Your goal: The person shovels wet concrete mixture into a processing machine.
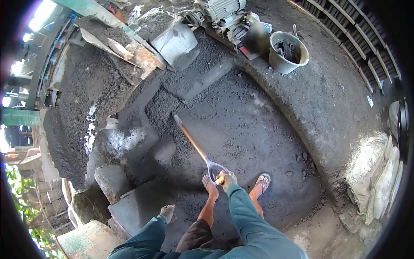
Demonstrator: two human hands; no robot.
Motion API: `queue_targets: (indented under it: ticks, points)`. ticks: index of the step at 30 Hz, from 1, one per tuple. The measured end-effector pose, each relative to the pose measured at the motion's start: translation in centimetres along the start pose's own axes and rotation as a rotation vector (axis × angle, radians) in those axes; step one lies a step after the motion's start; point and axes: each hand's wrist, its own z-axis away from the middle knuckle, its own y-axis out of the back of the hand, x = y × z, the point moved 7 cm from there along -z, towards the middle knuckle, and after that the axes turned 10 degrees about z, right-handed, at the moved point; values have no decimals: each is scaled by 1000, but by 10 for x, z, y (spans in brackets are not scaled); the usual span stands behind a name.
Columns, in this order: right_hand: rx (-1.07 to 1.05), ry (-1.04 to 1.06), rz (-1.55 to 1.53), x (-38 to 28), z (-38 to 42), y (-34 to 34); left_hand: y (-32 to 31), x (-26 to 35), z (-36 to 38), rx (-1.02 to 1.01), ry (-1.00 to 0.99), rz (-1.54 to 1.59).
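While the shovel (196,146) stands slanted over the dark, wet ground, its blade end is sunk in the grey mix near the middle of the floor and its wooden shaft runs down and right to a metal D-handle. The right hand (227,178) is closed around the orange grip of that handle, just above the person's bare feet (210,184); one foot wears a sandal (262,183). The left hand (167,212) hangs lower left, touching nothing, fingers loosely curled, above a concrete slab (133,209). Both arms are in teal sleeves.

To the left of the shovel a big heap of dark mix (79,108) slopes down, with a wet, shiny patch at its foot. Beyond the blade, at the top, sits an electric motor (220,13) on its mount, and just right of it a grey bucket (288,52) with dark pieces inside. Filled sacks (379,172) lie stacked at the right edge.
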Motion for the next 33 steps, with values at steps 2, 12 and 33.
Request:
queue_targets:
  ticks: [2, 12, 33]
  points:
    - [-57, -8, -52, -13, 31, 12, -35, 16, -32, -94, -249, -85]
    - [75, 103, -45, -47, 243, 111, -322, 180, -29, -525, -120, 794]
    - [575, 317, 419, -281, 531, 432, -442, -34, 292, -759, 276, 1127]
